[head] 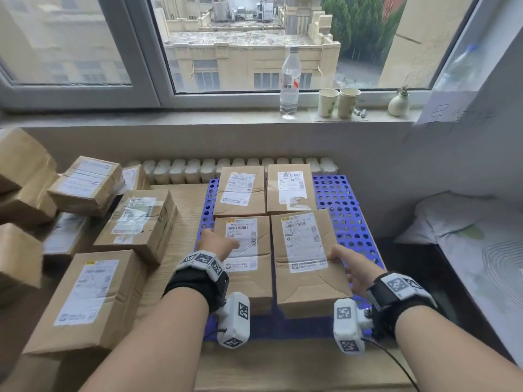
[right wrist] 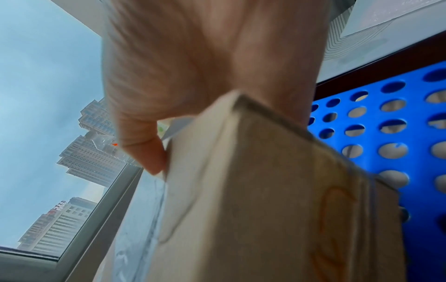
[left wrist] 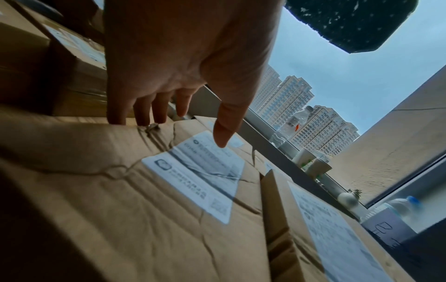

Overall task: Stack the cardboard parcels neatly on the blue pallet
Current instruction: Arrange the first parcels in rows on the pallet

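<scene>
Left hand [left wrist: 178, 63] rests straight fingers [left wrist: 142, 112] on a labelled cardboard parcel [left wrist: 135, 200].

On the window sill [head: 198, 116] stands a clear bottle [head: 289, 80] with a red mark on its label. Just beside it are two paper cups [head: 338, 102], touching each other, and then a little round vase [head: 398, 103] (a bit of green sticks out of its top). Outside the window [head: 249, 43] are tan buildings and green trees. A white radiator [head: 181, 170] sits under the sill.
</scene>
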`<state>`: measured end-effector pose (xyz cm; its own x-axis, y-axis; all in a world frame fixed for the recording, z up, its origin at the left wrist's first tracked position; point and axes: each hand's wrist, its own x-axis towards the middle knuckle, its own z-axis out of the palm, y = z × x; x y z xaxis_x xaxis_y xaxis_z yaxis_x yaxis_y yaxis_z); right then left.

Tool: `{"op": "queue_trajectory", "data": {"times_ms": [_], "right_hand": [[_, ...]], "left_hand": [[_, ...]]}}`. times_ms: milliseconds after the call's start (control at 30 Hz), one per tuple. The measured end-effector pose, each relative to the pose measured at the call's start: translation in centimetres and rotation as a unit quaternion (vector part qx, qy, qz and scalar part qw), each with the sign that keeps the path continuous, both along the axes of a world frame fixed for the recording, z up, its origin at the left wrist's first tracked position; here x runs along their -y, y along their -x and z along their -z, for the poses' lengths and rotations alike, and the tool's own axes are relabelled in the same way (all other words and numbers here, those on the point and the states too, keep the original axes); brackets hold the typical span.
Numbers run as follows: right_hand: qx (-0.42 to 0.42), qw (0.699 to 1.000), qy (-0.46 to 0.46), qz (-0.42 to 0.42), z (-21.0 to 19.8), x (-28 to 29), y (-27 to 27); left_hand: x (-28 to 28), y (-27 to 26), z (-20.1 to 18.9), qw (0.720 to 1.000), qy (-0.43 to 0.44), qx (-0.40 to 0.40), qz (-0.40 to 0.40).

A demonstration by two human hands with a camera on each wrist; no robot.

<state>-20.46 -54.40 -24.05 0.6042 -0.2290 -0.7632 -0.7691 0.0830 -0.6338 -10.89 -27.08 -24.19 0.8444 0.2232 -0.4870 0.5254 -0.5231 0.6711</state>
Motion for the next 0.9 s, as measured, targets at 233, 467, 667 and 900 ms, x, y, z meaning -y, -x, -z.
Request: {"op": "queue_trajectory", "data": {"times_ms": [233,467,667,900], "right_hand": [[0.012,1.000,-0.015,0.017,1.6,-0.8,-0.5],[0.053,0.999,-0.012,-0.007,3.1,-1.0,-1.4],[0.060,0.998,0.022,-0.022,3.1,-2.0,-1.6],[0.060,0.995,0.067,-0.053,3.1,-2.4,-2.3]], "left_hand": [[-0.6,0.1,1.2,0.999,-0.014,-0.029,0.037],[-1.9,0.2,1.9,0.996,-0.058,-0.036,0.057],[-2.4,-0.3,2.2,0.996,-0.046,-0.022,0.070],[-2.7,-0.5,2.3,0.997,-0.033,-0.025,0.068]]}}
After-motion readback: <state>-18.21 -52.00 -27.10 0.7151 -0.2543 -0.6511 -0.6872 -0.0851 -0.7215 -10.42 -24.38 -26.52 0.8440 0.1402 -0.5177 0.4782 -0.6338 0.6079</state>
